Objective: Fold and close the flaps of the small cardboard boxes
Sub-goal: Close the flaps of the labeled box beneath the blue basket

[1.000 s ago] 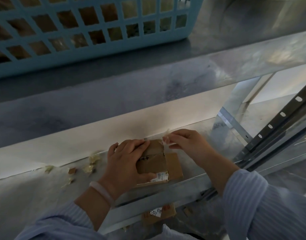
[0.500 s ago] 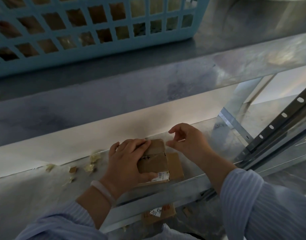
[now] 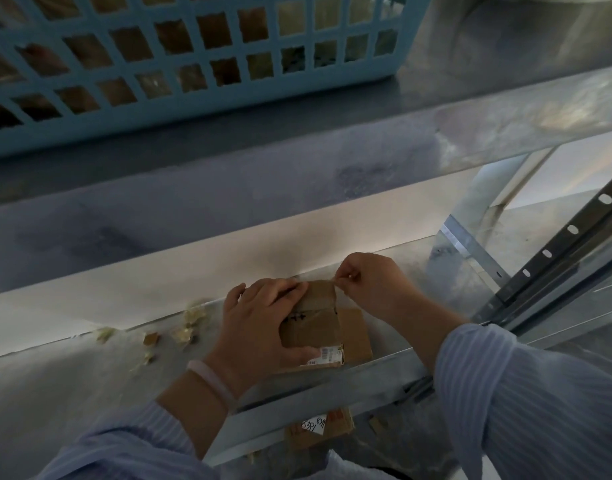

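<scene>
Down at 6 o'clock, the small box (image 3: 315,330) sits on the metal shelf (image 3: 90,386), close to its front lip. The left hand (image 3: 263,327) grips it, fingers spread over the top, thumb hooked on the near side. The right hand (image 3: 370,282) has its fingers pinched together on the flap (image 3: 320,294) at the box's 12 o'clock edge; whether tape is in there too, I cannot tell. A hard pull could tear the flap, or drag the box toward 6 o'clock and off the lip.
</scene>
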{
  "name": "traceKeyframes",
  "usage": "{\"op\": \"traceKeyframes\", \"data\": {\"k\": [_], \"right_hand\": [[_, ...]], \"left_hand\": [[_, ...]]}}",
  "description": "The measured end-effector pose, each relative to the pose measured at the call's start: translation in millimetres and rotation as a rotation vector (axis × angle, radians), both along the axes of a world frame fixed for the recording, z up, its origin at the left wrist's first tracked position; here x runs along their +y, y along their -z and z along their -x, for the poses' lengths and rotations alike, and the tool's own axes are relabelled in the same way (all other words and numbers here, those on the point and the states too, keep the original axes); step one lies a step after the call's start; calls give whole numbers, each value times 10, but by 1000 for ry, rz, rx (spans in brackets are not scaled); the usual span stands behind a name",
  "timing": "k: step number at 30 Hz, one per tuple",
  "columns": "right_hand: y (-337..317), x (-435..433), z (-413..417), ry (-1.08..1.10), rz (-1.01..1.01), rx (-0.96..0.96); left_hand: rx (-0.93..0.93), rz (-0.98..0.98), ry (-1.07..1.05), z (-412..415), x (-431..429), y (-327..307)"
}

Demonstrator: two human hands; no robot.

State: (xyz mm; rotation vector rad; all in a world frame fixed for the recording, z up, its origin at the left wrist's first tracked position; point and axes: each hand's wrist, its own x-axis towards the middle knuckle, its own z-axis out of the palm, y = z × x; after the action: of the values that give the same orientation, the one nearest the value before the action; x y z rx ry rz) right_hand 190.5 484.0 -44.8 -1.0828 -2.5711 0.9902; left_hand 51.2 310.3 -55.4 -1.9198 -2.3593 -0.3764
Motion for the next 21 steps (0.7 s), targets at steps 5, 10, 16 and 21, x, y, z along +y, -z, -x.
{"op": "traceKeyframes", "data": {"k": [5, 10, 16, 21], "right_hand": [[99, -59, 64, 122, -99, 64], [171, -89, 9, 6, -304, 48], [232, -55, -158, 194, 567, 397], [241, -49, -139, 191, 965, 539]], "left_hand": [[2, 6, 5, 10, 2, 15], [-16, 29, -5, 19, 2, 25], [-25, 7, -3, 10, -1, 29], [-20, -3, 4, 12, 2, 31]]}}
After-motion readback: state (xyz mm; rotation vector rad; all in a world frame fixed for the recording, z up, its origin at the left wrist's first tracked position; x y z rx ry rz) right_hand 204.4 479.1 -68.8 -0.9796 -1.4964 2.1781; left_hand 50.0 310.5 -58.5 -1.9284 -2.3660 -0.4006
